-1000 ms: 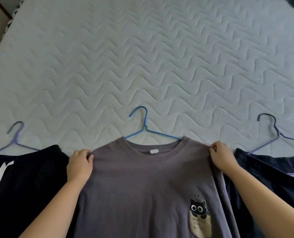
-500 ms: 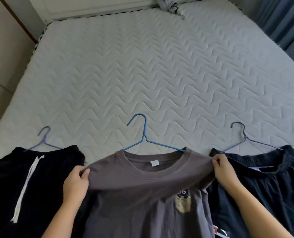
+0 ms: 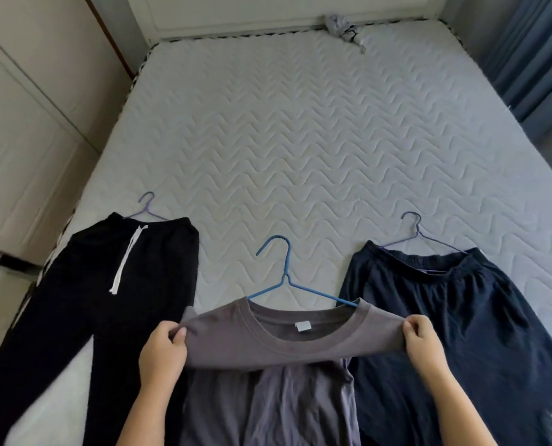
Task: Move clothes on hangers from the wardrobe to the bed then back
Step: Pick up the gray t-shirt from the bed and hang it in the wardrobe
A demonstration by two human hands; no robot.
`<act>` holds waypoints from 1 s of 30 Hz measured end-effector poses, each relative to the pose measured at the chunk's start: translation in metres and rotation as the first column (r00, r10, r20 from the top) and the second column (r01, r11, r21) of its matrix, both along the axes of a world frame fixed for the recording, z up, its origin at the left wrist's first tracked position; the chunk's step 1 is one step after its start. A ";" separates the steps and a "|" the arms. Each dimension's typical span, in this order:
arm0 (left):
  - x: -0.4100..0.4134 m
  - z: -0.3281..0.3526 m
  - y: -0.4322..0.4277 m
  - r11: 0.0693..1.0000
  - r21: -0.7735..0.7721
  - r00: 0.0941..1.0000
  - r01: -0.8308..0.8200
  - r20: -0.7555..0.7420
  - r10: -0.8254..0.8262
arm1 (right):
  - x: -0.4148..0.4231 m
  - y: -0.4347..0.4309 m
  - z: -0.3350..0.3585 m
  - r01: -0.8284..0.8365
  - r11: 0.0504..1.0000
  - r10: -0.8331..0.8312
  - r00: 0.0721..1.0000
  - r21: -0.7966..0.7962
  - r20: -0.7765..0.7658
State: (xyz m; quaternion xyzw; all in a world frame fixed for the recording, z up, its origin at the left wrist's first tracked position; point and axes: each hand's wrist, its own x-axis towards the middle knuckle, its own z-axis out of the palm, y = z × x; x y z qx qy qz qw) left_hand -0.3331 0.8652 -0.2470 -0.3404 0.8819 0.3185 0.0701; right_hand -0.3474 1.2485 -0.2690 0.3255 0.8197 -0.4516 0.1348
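A: Left to right. Black trousers (image 3: 107, 284) on a purple hanger (image 3: 147, 207) lie flat on the bed (image 3: 300, 140). The waist is away from the person and the legs run back toward the near edge.

B: Left hand?

A: The left hand (image 3: 162, 352) pinches one shoulder end of the grey T-shirt (image 3: 268, 339), fingers curled round the cloth. The shirt is mid-row, between the trousers and the shorts, at the near edge of the bed. Its shoulders are raised and its body sags toward the person.

B: Orientation?

A: The collar faces the head of the bed. The blue hanger (image 3: 284, 275) sits inside the neck, hook pointing away from the person. The shoulder line runs crosswise, hand to hand. The long axis runs from the collar back to the person.

B: Right hand?

A: The right hand (image 3: 425, 342) grips the other shoulder end the same way. The hook lies beyond both hands, roughly midway, so neither is clearly nearer.

B: Further right?

A: Dark blue shorts (image 3: 445, 317) on a dark hanger (image 3: 422, 235), waistband away, just beside the shirt.

B: Judgement?

A: Set-down or pick-up, cannot tell which. To carry the shirt, one hand would have to let go of its shoulder and reach forward for the hook.
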 end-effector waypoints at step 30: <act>0.515 0.057 -0.086 0.790 0.138 0.785 -0.597 -0.106 0.611 | 0.253 -0.181 0.122 -0.674 0.676 0.736 0.637 0.297 -0.231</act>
